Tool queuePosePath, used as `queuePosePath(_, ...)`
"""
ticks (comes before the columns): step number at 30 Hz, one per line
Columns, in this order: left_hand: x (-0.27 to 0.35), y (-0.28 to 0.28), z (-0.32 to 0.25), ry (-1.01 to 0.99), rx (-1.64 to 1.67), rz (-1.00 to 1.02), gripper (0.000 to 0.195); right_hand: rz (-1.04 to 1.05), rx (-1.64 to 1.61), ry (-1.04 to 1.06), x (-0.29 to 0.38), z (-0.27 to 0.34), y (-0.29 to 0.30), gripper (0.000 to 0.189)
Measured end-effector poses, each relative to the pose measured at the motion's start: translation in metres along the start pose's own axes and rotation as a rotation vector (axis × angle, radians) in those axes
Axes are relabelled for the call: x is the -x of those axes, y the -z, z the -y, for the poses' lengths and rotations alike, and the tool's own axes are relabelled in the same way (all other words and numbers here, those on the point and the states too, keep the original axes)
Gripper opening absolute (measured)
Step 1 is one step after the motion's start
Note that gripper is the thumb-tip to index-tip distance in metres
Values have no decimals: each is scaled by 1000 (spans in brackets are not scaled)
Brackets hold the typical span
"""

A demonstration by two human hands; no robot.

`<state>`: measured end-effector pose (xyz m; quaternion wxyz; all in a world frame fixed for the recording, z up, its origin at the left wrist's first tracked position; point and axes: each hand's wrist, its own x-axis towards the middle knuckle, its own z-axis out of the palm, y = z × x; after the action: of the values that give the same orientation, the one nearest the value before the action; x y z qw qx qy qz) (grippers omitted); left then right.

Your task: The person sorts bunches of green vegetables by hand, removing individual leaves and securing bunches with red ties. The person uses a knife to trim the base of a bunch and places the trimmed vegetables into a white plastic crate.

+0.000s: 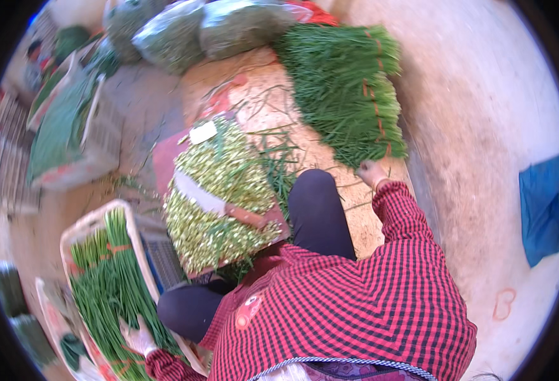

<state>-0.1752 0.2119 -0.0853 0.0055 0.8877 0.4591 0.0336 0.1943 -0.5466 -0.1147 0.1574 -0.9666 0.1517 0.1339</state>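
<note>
My left hand (139, 335) lies on the long green chive-like leaves in a plastic crate (128, 212) at the lower left, thumb and fingers apart. A tied bundle (117, 238) runs lengthwise in that crate. My right hand (373, 173), fingers curled, is at the near edge of a stack of tied green bundles (346, 90); whether it holds anything is unclear. Between my hands, a reddish board (166, 152) bears a heap of cut pale-green stem pieces (222, 166). On the heap lies a knife (208, 197) with a wooden handle, with a white block-like object (203, 132) farther back.
Loose leaves (279, 162) litter the floor beside the board. Filled plastic bags (241, 28) stand at the back. Another crate of greens (70, 128) is at the left, near stacked crates (10, 157). A blue sheet (541, 209) hangs at the far right. A person (34, 64) is at the upper left.
</note>
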Motion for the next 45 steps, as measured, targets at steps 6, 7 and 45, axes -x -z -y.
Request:
queuePosePath(6,-3,58,-130,-319,186,-195,65,509,-263,-503,44,-148,-91,46)
queuePosePath(7,1,60,-155,-394,245,-183,63,531,-229,-509,37,-164,-110,45)
queuePosePath(45,15,41,-463,-845,30,151,53,-724,-1235,-289,-301,-186,65,18)
